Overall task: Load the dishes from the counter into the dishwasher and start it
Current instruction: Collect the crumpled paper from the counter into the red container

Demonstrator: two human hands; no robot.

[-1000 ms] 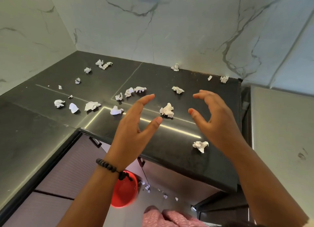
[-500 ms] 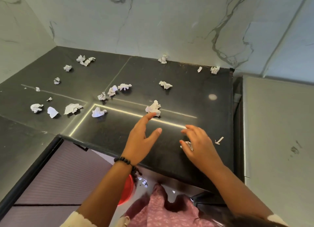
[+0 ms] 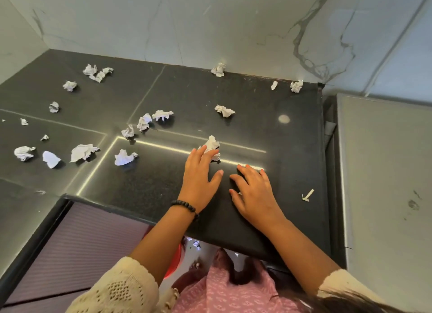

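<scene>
Dishes are nowhere on the desk (image 3: 280, 137), only crumpled paper; left hand (image 3: 198, 174) lies flat, fingers touching a paper ball (image 3: 211, 149); right hand (image 3: 254, 193) loosely covers a scrap—gather toward the front edge.

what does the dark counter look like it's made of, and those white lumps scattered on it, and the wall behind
Counter: looks like polished dark stone, speckled, glossy, with slab seams.
White lumps: seemingly crumpled paper or tissue, matte, creased.
Wall: marble or marble-look tile, pale with grey veins, smooth.
</scene>
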